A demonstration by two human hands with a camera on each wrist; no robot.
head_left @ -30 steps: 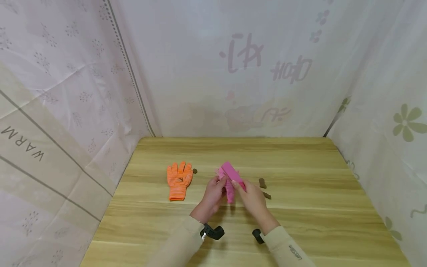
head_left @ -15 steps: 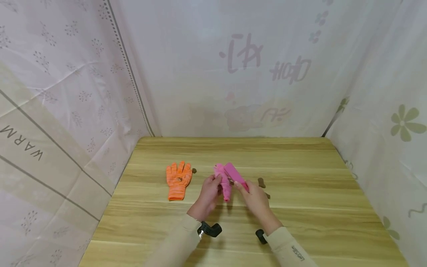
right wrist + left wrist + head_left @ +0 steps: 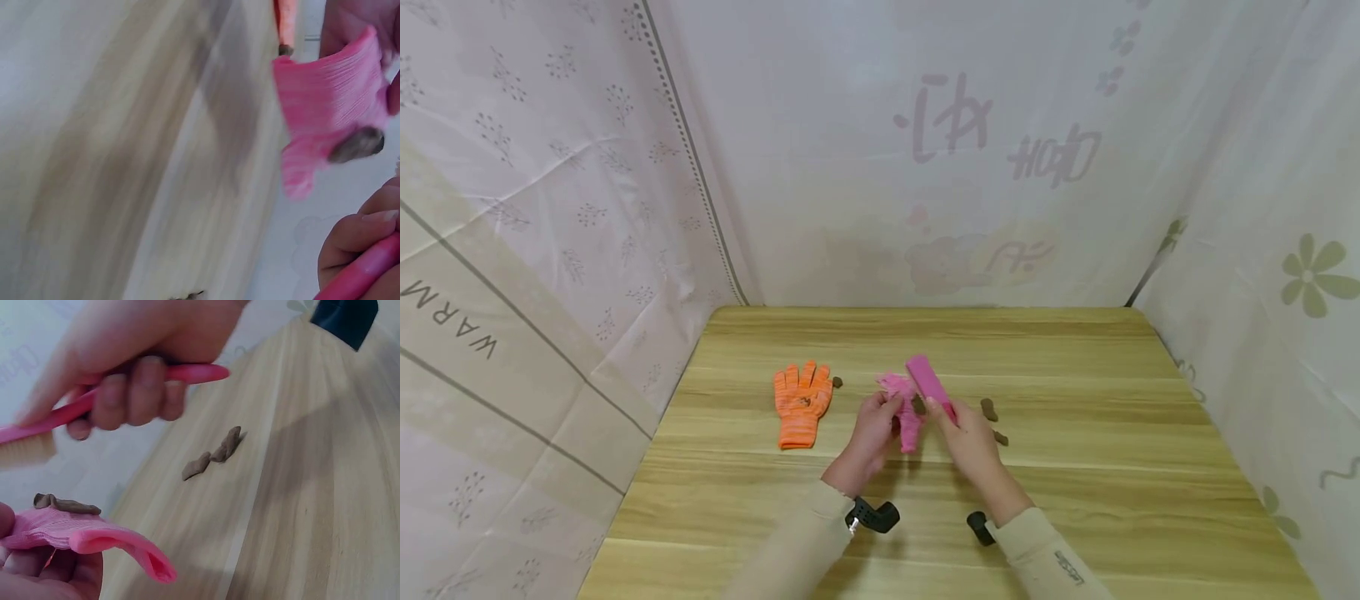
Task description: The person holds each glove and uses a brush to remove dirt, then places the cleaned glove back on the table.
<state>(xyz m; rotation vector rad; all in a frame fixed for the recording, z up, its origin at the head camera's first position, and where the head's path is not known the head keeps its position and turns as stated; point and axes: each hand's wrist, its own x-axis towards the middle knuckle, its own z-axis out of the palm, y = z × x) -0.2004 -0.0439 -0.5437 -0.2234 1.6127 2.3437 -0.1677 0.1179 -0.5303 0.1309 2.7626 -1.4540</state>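
Note:
A small pink knitted glove (image 3: 910,432) is pinched in my left hand (image 3: 867,437) above the middle of the table. On its upper side lies a dark brown clay-like lump (image 3: 69,505), and its cuff (image 3: 156,565) hangs past the fingers. My right hand (image 3: 973,446) grips a pink brush (image 3: 931,385) by the handle, fingers curled round it. Pale bristles (image 3: 28,451) face down above the glove, with a gap between them in the left wrist view. From the right wrist, the glove (image 3: 334,87) and lump (image 3: 357,145) show, while most of the brush is out of frame.
An orange glove (image 3: 797,427) lies flat at the left, with a brown mark on its palm and a small brown piece (image 3: 837,382) beside it. Two brown lumps (image 3: 988,409) sit on the wooden table (image 3: 1075,517) right of my hands. Printed curtains (image 3: 820,167) surround the table.
The brush has shifted from over the glove to a little beyond and above it. The glove has turned in my left hand, and the brown lump on it now shows plainly.

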